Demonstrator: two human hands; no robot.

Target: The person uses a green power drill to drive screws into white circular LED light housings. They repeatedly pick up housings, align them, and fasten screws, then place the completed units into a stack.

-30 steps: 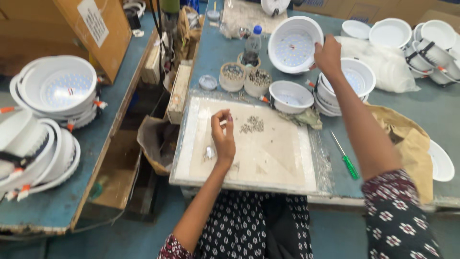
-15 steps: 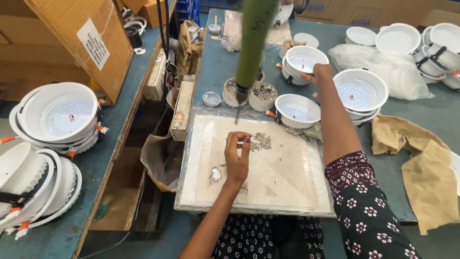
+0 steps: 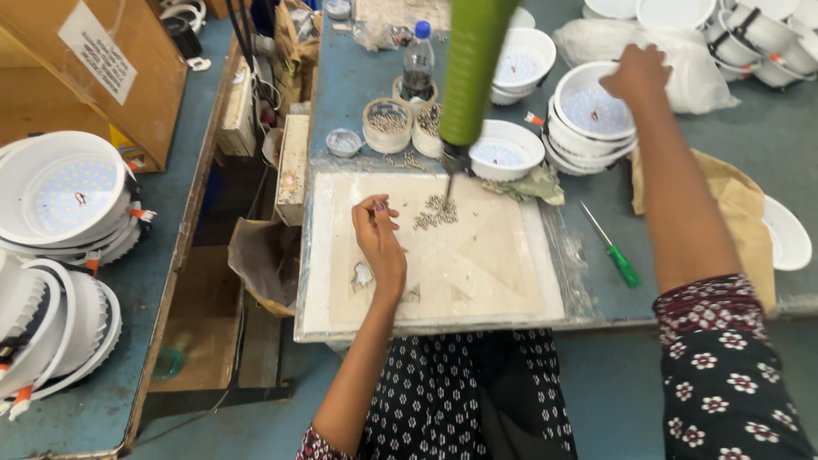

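Observation:
My left hand (image 3: 380, 243) rests on the pale work board (image 3: 511, 281), thumb and fingers pinched on a small screw beside a loose pile of screws (image 3: 434, 211). My right hand (image 3: 635, 72) reaches far forward and curls over the rim of the top white round lamp housing (image 3: 584, 109) in a stack at the back right. A green powered screwdriver (image 3: 473, 68) hangs over the board, its bit just above the screw pile. Another white housing (image 3: 507, 149) sits behind the board.
Two small round tubs of screws (image 3: 388, 123), a plastic bottle (image 3: 417, 64) and a green-handled screwdriver (image 3: 615, 251) are on the blue bench. Brown paper (image 3: 741, 204) lies at the right. Stacked white housings (image 3: 72, 192) and a cardboard box (image 3: 85, 60) fill the left bench.
My right hand has moved from a housing further back to the top of the right-hand stack. The left hand stays by the screw pile. The hanging green screwdriver has come into view.

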